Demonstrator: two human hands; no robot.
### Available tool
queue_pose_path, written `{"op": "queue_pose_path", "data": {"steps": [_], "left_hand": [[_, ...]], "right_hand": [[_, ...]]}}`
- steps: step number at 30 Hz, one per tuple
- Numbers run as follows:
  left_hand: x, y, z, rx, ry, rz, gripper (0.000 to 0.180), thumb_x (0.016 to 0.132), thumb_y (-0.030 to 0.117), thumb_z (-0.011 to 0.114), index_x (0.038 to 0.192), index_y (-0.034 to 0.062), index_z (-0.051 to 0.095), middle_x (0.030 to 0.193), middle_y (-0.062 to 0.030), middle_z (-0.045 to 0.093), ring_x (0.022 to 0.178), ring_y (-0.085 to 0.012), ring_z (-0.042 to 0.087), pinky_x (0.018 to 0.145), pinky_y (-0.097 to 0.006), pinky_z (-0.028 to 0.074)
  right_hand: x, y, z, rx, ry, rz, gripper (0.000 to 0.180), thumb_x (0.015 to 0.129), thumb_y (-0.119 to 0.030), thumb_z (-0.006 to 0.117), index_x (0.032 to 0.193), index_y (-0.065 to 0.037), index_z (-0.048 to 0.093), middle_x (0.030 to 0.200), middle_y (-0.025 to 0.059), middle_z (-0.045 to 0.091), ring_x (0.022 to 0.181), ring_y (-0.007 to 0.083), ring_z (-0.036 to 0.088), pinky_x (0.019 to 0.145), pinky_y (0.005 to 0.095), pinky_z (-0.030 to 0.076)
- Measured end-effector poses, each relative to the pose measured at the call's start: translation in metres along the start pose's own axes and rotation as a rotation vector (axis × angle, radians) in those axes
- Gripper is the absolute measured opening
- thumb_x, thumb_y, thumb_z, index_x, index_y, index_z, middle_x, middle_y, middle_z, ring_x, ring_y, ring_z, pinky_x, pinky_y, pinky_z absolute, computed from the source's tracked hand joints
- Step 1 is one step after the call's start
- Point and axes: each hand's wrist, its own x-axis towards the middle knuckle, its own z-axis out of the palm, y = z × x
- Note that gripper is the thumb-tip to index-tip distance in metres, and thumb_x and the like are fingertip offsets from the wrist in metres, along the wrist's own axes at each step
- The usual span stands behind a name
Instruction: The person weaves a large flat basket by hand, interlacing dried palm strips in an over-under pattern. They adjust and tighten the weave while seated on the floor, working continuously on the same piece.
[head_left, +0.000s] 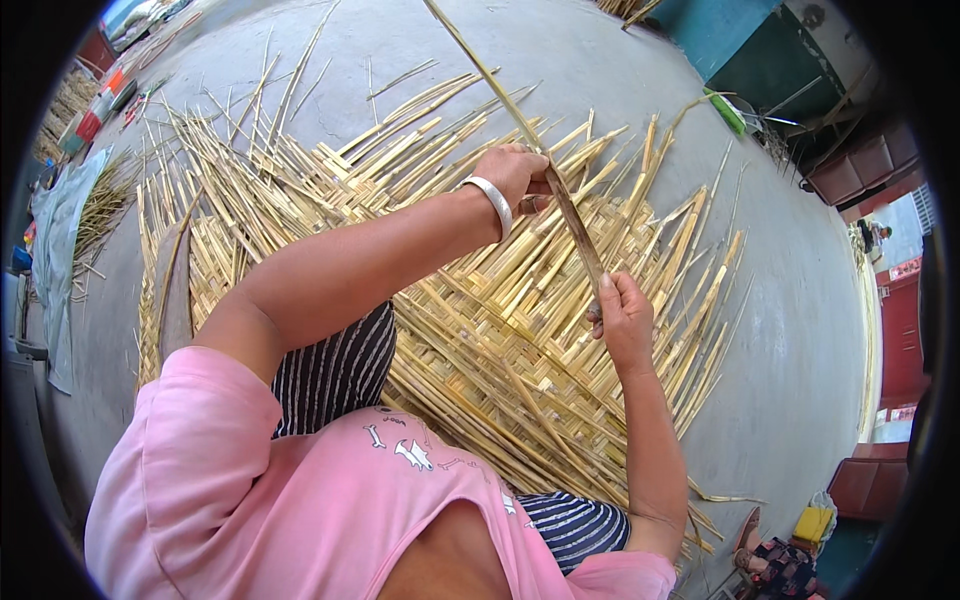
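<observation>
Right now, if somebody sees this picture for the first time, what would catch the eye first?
First, the large woven mat of pale bamboo strips spread across the grey concrete floor, its loose ends fanning outward. Above its middle, the left hand, with a silver bangle at the wrist, and the right hand both grip one long strip slanting upward.

Bamboo strip (560,190): thin split cane, dry, matt, pale yellow-brown. Woven mat (500,330): same split bamboo, flat slats, slightly glossy on the smooth faces. Bangle (492,203): polished silvery metal. Floor (800,330): grey concrete, rough, matt. Shirt (300,500): soft pink cloth.
</observation>
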Motion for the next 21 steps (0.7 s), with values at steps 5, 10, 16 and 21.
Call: {"op": "queue_pose_path", "data": {"steps": [5,10,16,21], "left_hand": [[0.012,0.011,-0.009,-0.085,0.116,0.011,0.017,0.089,0.013,0.044,0.088,0.0031,0.057,0.081,-0.0099,0.066,0.069,-0.0177,0.06,0.057,-0.031,0.049],[0.019,0.034,-0.031,-0.156,0.249,0.054,0.017,0.089,0.014,0.041,0.093,0.004,0.054,0.081,-0.01,0.066,0.074,-0.0205,0.061,0.067,-0.037,0.048],[0.024,0.039,-0.042,-0.207,0.315,0.082,0.016,0.086,0.013,0.043,0.096,0.0052,0.053,0.083,-0.0121,0.066,0.07,-0.0221,0.061,0.062,-0.039,0.047],[0.02,0.045,-0.045,-0.177,0.337,0.112,0.018,0.085,0.012,0.042,0.095,0.0028,0.054,0.08,-0.0127,0.065,0.066,-0.0226,0.063,0.057,-0.038,0.049]], "right_hand": [[-0.006,0.03,-0.002,-0.176,0.046,-0.102,0.024,0.095,-0.024,0.051,0.084,-0.003,0.056,0.058,0.0007,0.051,0.052,0.0076,0.052,0.048,0.0245,0.042],[-0.015,0.07,0.0,-0.203,0.005,-0.087,0.023,0.094,-0.025,0.051,0.084,-0.004,0.056,0.056,0.0005,0.051,0.051,0.0079,0.051,0.048,0.0253,0.042],[-0.018,0.104,0.001,-0.099,-0.113,0.08,0.025,0.095,-0.028,0.05,0.087,-0.005,0.056,0.062,0.0011,0.053,0.053,0.0075,0.052,0.046,0.0232,0.044],[-0.016,0.13,-0.015,-0.122,-0.222,0.211,0.027,0.096,-0.029,0.049,0.091,-0.003,0.056,0.072,0.0039,0.057,0.063,0.0111,0.057,0.056,0.0256,0.05]]}}
